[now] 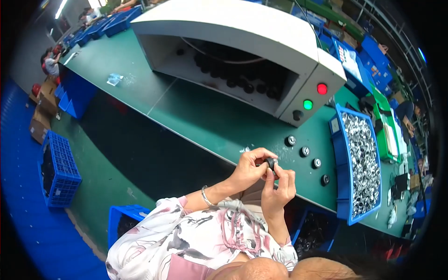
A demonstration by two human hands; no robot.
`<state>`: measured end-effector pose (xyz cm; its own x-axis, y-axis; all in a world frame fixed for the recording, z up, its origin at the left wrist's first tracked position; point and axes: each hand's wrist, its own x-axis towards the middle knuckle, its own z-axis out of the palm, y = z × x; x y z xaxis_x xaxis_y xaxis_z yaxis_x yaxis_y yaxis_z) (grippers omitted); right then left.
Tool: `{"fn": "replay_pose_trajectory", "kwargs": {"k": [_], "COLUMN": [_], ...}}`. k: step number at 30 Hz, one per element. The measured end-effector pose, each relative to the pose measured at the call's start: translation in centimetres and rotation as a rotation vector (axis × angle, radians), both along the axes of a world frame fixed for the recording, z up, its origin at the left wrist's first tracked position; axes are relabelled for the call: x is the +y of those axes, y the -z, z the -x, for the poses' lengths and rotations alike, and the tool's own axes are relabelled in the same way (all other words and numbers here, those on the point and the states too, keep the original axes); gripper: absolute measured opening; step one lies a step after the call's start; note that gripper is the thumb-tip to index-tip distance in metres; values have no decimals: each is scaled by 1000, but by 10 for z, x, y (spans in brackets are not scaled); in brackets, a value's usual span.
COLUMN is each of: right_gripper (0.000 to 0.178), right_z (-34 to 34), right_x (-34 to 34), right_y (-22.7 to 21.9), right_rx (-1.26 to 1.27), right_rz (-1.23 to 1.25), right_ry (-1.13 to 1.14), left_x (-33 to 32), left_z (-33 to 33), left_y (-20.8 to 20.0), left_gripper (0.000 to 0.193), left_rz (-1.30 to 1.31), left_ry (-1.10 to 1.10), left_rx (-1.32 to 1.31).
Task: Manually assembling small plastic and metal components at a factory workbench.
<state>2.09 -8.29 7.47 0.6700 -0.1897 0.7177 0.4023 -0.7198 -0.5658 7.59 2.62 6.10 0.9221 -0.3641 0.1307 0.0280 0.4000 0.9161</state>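
Note:
Both hands meet in front of my body, just over the near edge of the green table. My left hand (249, 169), with a bangle on its wrist, is closed around a small round black part (269, 162). The fingers of my right hand (280, 186) pinch at the same part from the right, where a shiny bit shows. Fingers hide most of it. A slanting row of several similar black round parts with silvery centres, one of them a black round part (304, 151), stands on the table to the right of my hands.
A white box-shaped machine (233, 21) with lit red and green buttons stands ahead, dark round parts inside its opening. To the right, a blue bin (343, 186) is full of shiny small metal parts. Blue crates (63, 172) stand on the floor at left. Other people sit far off.

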Motion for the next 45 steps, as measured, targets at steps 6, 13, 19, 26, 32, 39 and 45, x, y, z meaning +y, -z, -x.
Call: {"fn": "replay_pose_trajectory", "kwargs": {"k": [6,13,19,26,32,39,45], "right_gripper": [18,19,17,18,20,19,17], "right_z": [-2,-3,-4,4,7,8,10], "right_x": [-20,-38,-37,-43,-42,-49,-44], "right_y": [3,8,6,12,14,20,26], "right_rx": [177,517,484,426,404,435,383], "right_rz": [-358,-931,-959,-959,-998,-1063,-1042], "right_ry": [-127,-437,-471,-448,-489,-529,-454], "left_x": [1,-3,0,-4,-3,-2,-5], "left_z": [7,2,-1,9,11,10,14], "left_y": [8,17,16,12,17,21,19], "left_gripper": [21,20,18,17,21,23,27], "left_rz": [29,-25,84,4,13,83,28], "left_ry": [33,43,56,41,45,133,81], "left_rx": [17,89,63,36,1,66,82]}}
